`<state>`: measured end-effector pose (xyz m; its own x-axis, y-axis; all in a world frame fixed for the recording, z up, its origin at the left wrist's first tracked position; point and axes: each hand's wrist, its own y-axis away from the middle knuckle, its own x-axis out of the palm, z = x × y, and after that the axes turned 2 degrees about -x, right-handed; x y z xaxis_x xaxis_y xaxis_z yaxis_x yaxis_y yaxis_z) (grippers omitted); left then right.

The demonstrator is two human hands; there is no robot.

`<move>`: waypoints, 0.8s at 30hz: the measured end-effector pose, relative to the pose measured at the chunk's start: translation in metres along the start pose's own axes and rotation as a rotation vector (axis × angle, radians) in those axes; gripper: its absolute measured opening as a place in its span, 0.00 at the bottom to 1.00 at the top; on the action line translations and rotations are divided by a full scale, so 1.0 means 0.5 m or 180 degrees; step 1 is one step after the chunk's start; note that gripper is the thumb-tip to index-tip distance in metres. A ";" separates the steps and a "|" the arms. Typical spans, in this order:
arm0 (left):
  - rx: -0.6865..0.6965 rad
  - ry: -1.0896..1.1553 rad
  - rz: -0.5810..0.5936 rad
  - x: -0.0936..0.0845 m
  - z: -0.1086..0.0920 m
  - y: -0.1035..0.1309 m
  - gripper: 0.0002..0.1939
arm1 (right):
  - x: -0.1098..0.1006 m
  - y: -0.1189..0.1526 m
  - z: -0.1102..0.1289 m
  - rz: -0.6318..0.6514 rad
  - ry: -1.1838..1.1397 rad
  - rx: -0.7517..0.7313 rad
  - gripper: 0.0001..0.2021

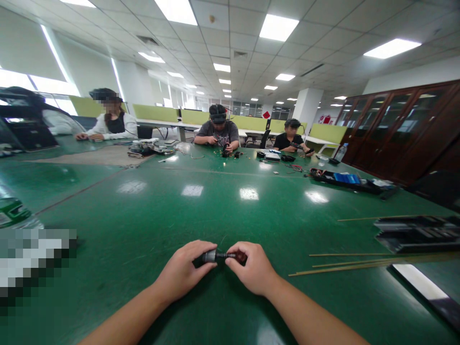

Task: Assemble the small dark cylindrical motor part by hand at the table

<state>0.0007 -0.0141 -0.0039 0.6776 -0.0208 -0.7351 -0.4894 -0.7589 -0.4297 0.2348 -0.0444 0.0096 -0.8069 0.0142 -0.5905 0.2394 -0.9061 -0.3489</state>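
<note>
Green table (165,211) — left hand (184,264) curled round dark cylinder (209,256) — right hand (253,266) pinching thin shaft (221,255).

Tabletop (215,215) lies open ahead; thin rods (359,263) obstruct rightward.

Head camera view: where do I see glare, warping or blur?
All in the head view: the ceiling lights are blown out white and mirrored as glare on the green tabletop; the wooden cabinets slant and stretch toward the right edge; pixel blocks mask something at lower left; the small grey-and-black cylinder in the left hand shows little fine detail.
</note>
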 end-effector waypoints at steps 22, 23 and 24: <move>0.0152 -0.0108 -0.0057 -0.003 -0.005 -0.001 0.17 | -0.004 -0.002 -0.006 -0.0038 -0.0001 0.0015 0.04; 0.0162 -0.0109 -0.0081 -0.005 -0.007 -0.001 0.17 | -0.005 -0.002 -0.007 -0.0044 0.0002 0.0024 0.03; 0.0170 -0.0113 -0.0100 -0.006 -0.009 -0.002 0.17 | -0.006 -0.002 -0.008 -0.0047 0.0006 0.0030 0.03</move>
<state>0.0015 -0.0163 0.0011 0.6737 0.0263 -0.7385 -0.4974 -0.7230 -0.4795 0.2391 -0.0418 0.0087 -0.8093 0.0283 -0.5868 0.2225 -0.9097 -0.3506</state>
